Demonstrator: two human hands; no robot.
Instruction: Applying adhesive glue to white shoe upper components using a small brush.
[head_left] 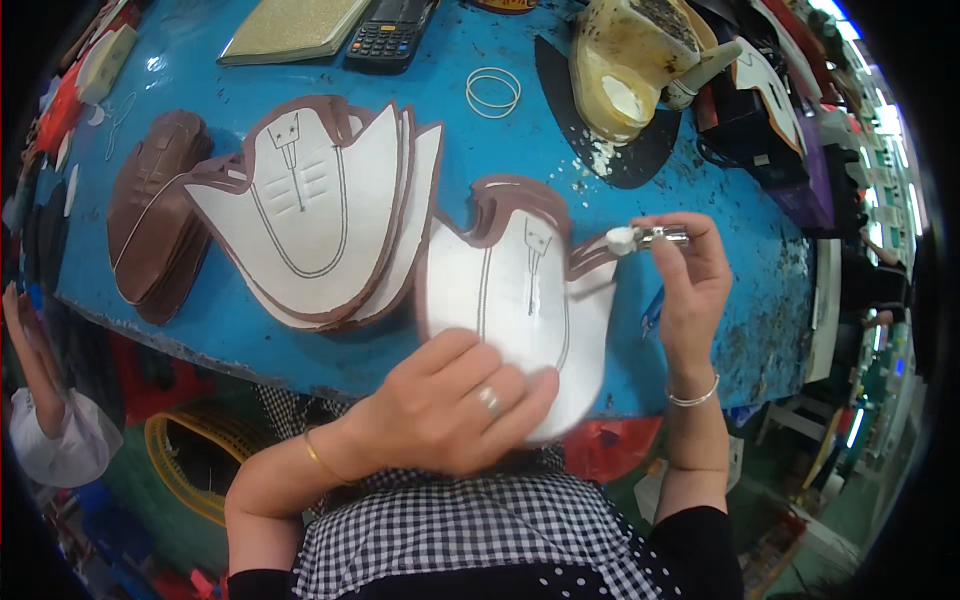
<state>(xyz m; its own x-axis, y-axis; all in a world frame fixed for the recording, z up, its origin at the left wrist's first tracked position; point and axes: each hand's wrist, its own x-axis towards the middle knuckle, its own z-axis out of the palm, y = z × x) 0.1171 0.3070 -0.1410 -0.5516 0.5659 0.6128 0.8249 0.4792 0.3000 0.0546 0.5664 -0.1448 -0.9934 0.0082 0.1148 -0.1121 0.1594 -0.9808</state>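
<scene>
My left hand (455,402) is closed on the lower edge of a shoe upper (520,290), its pale side facing up with brown edges and stitched lines. The upper reaches past the table's front edge. To its right, my right hand (692,270) pinches a small brush (648,238) with a metal ferrule and a white, coated-looking tip. The tip is close to the upper's right flap; whether they touch I cannot tell. A stack of similar uppers (300,205) lies to the left, white side up. Farther left rests a pile of brown leather uppers (160,215).
A cut-open yellowish glue-stained container (612,85) stands at the back on a black sheet (560,95), with white crumbs around. Two thin rings (493,93), a calculator-like keypad device (388,35) and a gold notebook (290,28) lie on the blue table (480,145). A black box (750,120) stands right.
</scene>
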